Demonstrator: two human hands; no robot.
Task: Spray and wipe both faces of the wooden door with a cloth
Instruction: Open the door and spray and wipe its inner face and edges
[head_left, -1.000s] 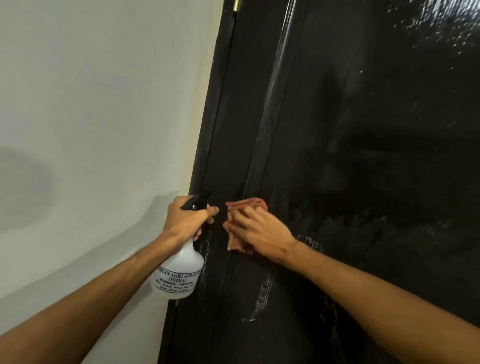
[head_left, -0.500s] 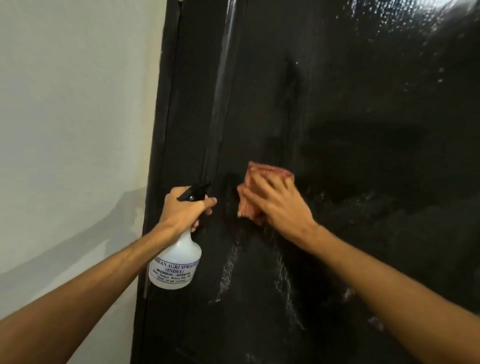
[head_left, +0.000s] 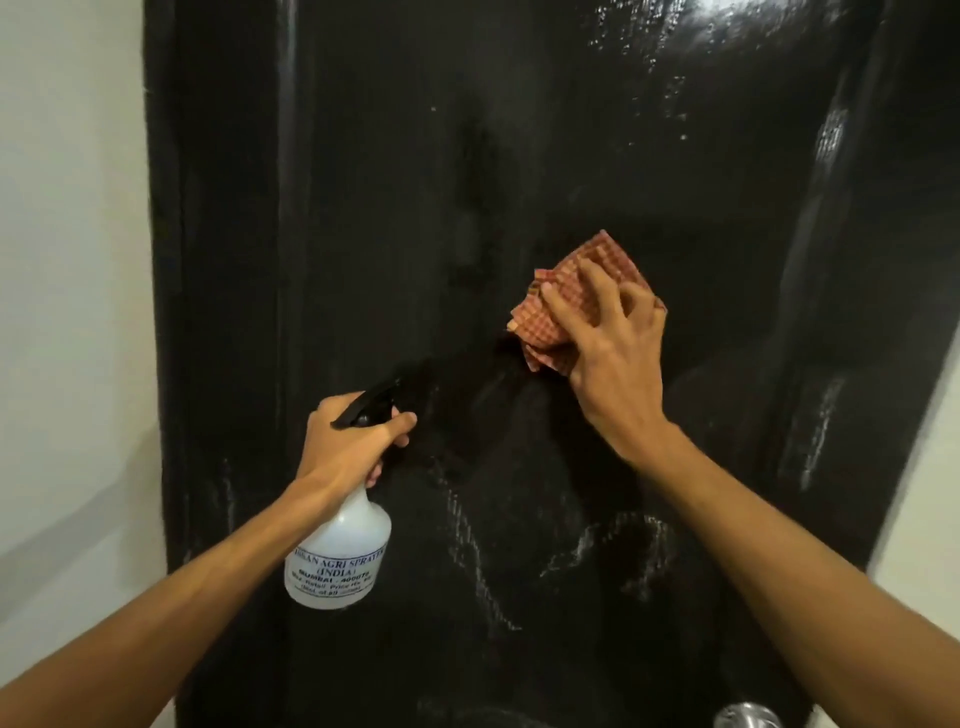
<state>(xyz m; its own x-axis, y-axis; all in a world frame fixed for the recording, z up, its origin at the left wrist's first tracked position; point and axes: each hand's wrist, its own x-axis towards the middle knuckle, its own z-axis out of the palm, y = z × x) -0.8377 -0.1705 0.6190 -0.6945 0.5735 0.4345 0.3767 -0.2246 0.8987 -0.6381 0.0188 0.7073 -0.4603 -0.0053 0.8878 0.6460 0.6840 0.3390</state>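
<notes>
The see-through white spray bottle (head_left: 340, 551) has blue writing on its label (head_left: 335, 569). You cannot tell how much liquid is inside. The left hand (head_left: 348, 441) has its fingers curled tight around the bottle's neck, just under the black trigger top (head_left: 374, 400), and the bottle hangs down in front of the door. The black wooden door (head_left: 467, 156) stands right in front of both hands. The right hand (head_left: 613, 353) is higher up, with fingers spread and bent, pushing a bunched red checked cloth (head_left: 571, 280) onto the door. The door is shiny and wet, with pale streaks low down. A silver knob (head_left: 748, 714) shows at the bottom. A white wall (head_left: 72, 260) is beside the door.
</notes>
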